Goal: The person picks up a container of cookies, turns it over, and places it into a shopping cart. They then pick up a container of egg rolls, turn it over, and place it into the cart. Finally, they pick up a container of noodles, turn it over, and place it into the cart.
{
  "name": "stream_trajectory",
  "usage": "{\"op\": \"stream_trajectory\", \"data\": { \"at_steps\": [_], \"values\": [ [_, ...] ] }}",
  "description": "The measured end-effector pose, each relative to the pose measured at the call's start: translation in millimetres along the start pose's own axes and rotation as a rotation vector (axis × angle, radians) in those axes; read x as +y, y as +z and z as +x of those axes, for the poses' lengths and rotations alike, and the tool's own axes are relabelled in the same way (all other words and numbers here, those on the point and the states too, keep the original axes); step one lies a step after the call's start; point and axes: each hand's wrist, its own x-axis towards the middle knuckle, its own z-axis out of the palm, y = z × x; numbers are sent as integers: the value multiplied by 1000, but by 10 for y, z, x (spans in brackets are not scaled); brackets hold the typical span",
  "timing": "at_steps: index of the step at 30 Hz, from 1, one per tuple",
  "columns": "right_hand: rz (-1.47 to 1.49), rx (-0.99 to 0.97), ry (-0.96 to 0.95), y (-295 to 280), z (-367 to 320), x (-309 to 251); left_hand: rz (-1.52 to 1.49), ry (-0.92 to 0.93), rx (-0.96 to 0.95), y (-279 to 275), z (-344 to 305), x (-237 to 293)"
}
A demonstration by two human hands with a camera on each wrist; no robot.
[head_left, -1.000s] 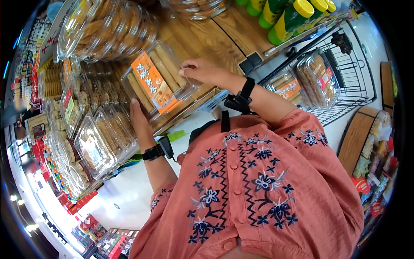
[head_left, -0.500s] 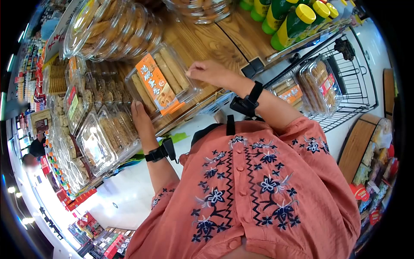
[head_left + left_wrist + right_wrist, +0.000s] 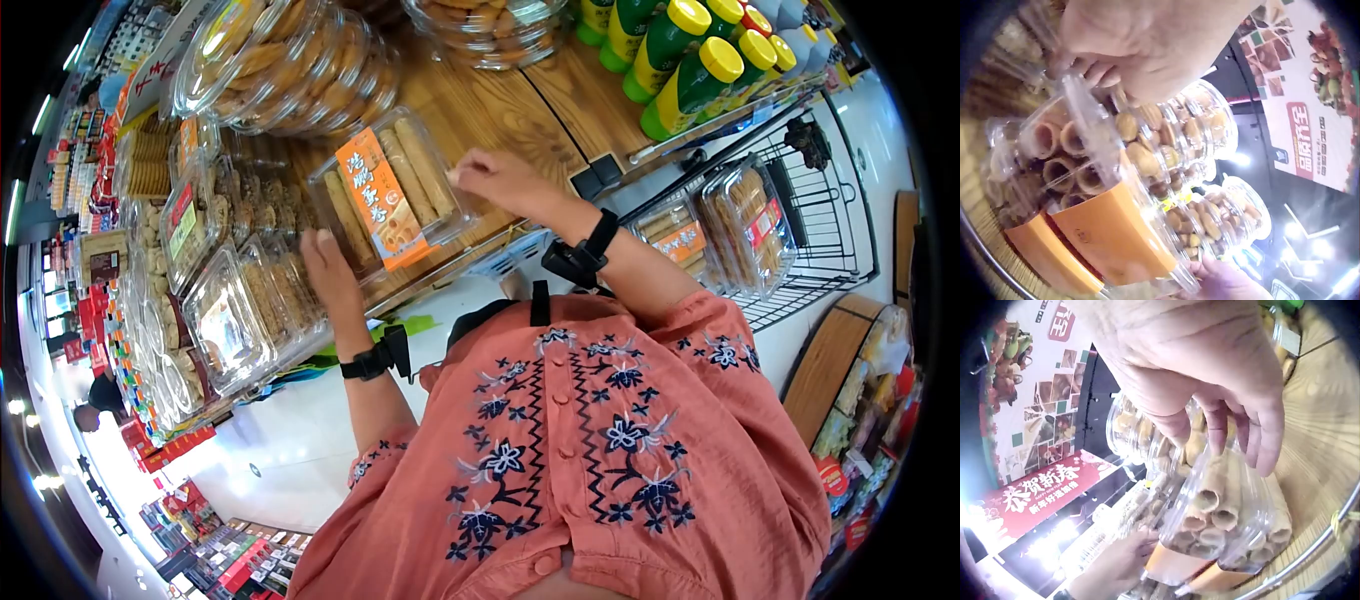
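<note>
A clear plastic box of egg rolls [image 3: 437,170] with an orange label band lies on a wooden display table; the wrist views show a second such box [image 3: 1225,578] stacked with it. My left hand [image 3: 332,275] is beside the box's left end, fingers extended, with a thin gap in the head view. At the opposite end is my right hand [image 3: 510,185], its fingertips right at the clear rim. From the right wrist, the thumb and loosely bent fingers [image 3: 1266,447] hang over the box, spread apart. Rolled ends face both wrist cameras.
Packs of round biscuits [image 3: 230,320] crowd the left side. Tall clear tubs [image 3: 300,70] stand behind the box. Green bottles with yellow caps [image 3: 690,85] line the back right. A wire shopping cart [image 3: 820,240] holding several snack packs is at the table's right.
The head view has shifted, so the table and box appear further right. My left hand has come slightly away from the box's left end. My right hand stays by the right rim.
</note>
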Motion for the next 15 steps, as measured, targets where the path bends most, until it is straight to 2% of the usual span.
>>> {"op": "stream_trajectory", "data": {
  "at_steps": [4, 5, 8, 11, 15],
  "values": [
    [241, 80, 57, -377, -111, -92, -243, 178, 139, -89, -101, 799],
    [261, 60, 55, -465, -165, -119, -292, 153, 81, -84, -107, 919],
    [308, 64, 76, -704, -459, -58, -496, 64, -138, 69, -222, 1211],
    [416, 111, 104, -788, -770, 279, -451, 103, -487, 435, -330, 1257],
    [438, 274, 214, -1111, -1330, 626, -405, 31, -920, 909, -564, 1554]
  ]
}}
